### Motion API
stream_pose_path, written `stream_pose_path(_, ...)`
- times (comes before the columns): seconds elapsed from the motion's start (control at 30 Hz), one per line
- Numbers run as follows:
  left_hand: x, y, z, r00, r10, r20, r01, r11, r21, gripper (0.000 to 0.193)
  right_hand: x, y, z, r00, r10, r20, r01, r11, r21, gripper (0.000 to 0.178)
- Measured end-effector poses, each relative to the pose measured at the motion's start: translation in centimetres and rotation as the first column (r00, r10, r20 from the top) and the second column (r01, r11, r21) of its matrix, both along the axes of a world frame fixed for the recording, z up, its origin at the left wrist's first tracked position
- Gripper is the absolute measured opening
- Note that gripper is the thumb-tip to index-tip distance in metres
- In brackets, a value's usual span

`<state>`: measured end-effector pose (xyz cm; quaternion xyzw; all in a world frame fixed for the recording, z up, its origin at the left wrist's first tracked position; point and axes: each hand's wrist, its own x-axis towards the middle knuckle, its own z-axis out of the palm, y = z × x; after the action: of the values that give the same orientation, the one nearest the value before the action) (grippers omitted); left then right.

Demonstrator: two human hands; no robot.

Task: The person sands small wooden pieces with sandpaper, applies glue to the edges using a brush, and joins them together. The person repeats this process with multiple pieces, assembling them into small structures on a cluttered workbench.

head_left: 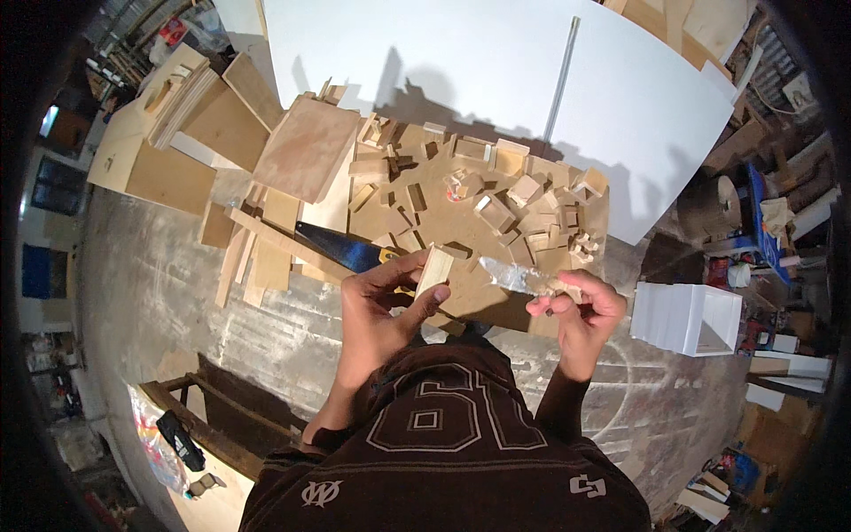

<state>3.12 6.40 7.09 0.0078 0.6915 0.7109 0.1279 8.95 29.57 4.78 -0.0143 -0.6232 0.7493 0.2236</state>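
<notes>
A pale wooden block [434, 271] is pinched in our left hand [379, 310] above the desk [443, 191]; apart from it, our right hand [585, 312] grips a white-smeared stick [523, 279], with small wooden pieces [525, 190] scattered beyond, a handsaw [344, 249] at left

Can make out a big two-digit number [456, 410] in pale double outlines, splashed across the dark brown shirt [452, 501]. Also gotta mention two small whitish logos near the shirt's lower picture edge: a rounded emblem [320, 494] with crossing strokes on the left, an angular, hooked emblem [587, 486] on the right.
</notes>
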Motion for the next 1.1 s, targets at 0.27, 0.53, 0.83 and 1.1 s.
stream_pose_path(0.27, -0.4, -0.2, 1.2, 0.993, -0.102, -0.067, 0.1, 0.995, -0.027, 0.041, -0.5, -0.8, 0.8, 0.998, 0.032, -0.047, -0.023, 0.983, 0.183, 0.02)
stream_pose_path(0.53, -1.0, -0.4, 1.7, 0.987, -0.127, -0.096, 0.131, 0.991, 0.033, 0.046, -1.3, -1.1, 0.3, 0.999, -0.022, -0.024, 0.027, 0.96, 0.278, 0.024)
stream_pose_path(0.83, -1.6, -0.7, 1.4, 0.991, -0.106, -0.081, 0.111, 0.992, 0.064, 0.047, -1.6, -1.3, 1.2, 0.994, -0.11, -0.014, 0.11, 0.975, 0.191, 0.027)
stream_pose_path(1.1, -1.3, -0.5, 1.6, 0.991, -0.128, -0.05, 0.133, 0.984, 0.118, 0.044, -2.6, -1.6, 2.0, 1.0, -0.02, -0.021, 0.026, 0.923, 0.383, 0.022)
